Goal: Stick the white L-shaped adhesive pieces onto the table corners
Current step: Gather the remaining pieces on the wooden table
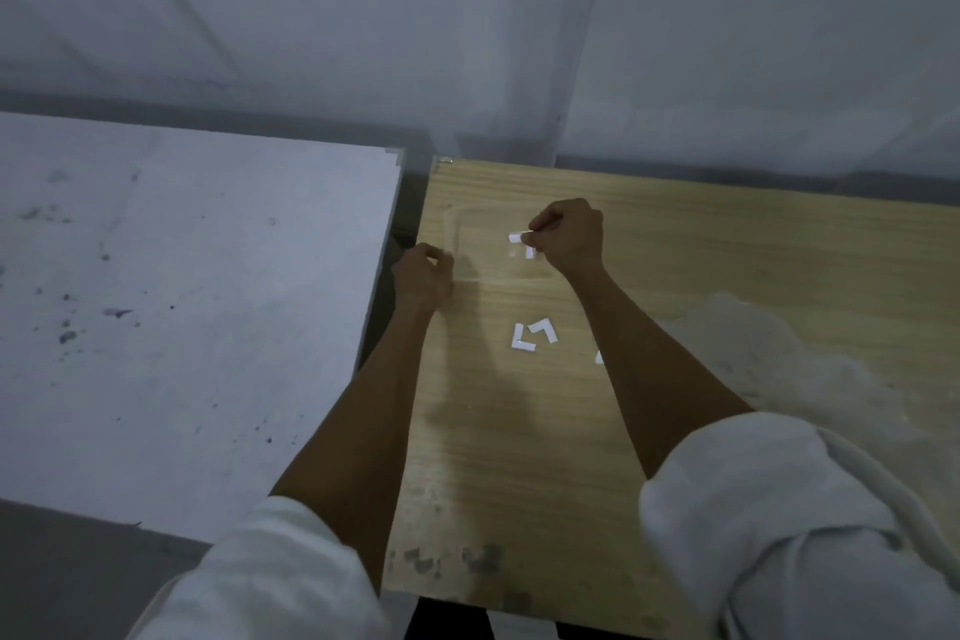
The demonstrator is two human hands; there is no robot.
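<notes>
My right hand [569,237] pinches a small white adhesive piece [515,238] above a clear plastic tray [457,229] on the wooden table [701,244]. Another white piece [530,252] lies in the tray just below my fingers. My left hand [422,276] hovers at the table's left edge with its fingers curled; whether it holds anything is hidden. Two white L-shaped pieces [532,335] lie side by side on the table between my forearms. A further white scrap [599,357] peeks out beside my right forearm. The table's far left corner [440,162] is in view.
A white, stained surface [182,301] stands to the left, separated from the wooden table by a narrow dark gap. Crumpled translucent plastic [789,353] lies on the table's right side. A grey wall rises behind both.
</notes>
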